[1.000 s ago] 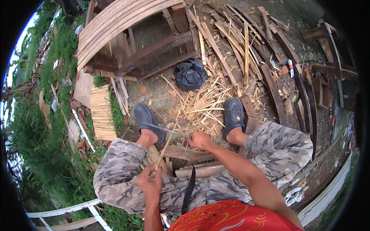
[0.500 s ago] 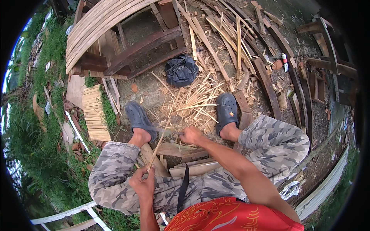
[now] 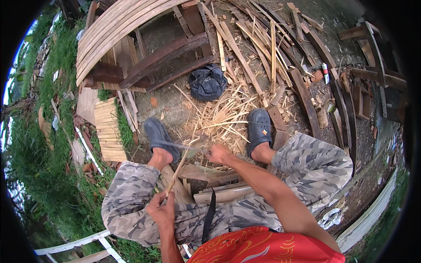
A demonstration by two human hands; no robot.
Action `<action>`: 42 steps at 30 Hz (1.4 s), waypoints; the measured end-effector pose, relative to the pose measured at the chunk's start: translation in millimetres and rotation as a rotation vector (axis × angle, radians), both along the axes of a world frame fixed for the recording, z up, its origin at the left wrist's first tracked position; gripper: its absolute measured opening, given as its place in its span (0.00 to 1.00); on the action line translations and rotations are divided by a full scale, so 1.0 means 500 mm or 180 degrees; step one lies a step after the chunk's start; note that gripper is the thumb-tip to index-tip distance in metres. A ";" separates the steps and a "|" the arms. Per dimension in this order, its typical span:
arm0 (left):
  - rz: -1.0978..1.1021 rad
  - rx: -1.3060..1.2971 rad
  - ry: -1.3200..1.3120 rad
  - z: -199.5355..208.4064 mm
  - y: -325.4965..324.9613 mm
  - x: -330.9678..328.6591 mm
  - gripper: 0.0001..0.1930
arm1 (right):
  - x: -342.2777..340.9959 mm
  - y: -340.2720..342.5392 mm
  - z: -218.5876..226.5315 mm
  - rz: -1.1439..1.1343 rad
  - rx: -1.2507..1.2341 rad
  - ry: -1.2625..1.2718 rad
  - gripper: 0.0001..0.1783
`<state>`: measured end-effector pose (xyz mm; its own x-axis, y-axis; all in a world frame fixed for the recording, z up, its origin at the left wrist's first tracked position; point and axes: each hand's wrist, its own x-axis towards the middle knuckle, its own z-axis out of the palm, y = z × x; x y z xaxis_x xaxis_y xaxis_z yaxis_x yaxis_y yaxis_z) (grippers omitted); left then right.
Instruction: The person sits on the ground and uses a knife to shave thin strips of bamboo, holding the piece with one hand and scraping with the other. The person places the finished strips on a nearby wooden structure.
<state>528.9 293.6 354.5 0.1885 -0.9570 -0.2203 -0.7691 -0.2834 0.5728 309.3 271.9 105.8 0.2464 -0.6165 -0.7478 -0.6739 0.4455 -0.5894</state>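
Note:
My left hand [image 3: 161,211] is closed around the lower end of a thin wooden strip [image 3: 176,173], which slants up and away between my legs. Closed on the handle of a knife, my right hand [image 3: 219,154] is just right of the strip. The knife's blade [image 3: 177,145] points left and crosses the strip near its far end; motion blurs it a little. My fingers mostly hide the handle. Beneath and beyond the knife, a heap of pale shavings [image 3: 221,115] lies on the ground between my dark clogs [image 3: 259,127].
A crumpled black bag [image 3: 208,82] sits behind the shavings. A wooden bench-like frame [image 3: 166,59] stands at the far left. Long wood pieces [image 3: 305,103] and a white tube [image 3: 325,72] lie to the right. Short wood blocks [image 3: 223,193] lie close before my lap.
The knife blade has gone from a blur to a clearer outline across the strip's far part. Less of the strip shows beyond the blade. My left hand keeps its place and its grip.

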 end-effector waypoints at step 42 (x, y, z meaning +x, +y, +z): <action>0.0212 0.0001 0.0134 -0.010 -0.012 0.005 0.10 | -0.064 0.037 -0.065 -0.0294 0.0177 0.0804 0.23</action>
<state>531.2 287.4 349.5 0.2422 -0.9426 -0.2297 -0.7238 -0.3332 0.6042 277.4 290.2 73.3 -0.0076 -0.5841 -0.8116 -0.7515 0.5388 -0.3807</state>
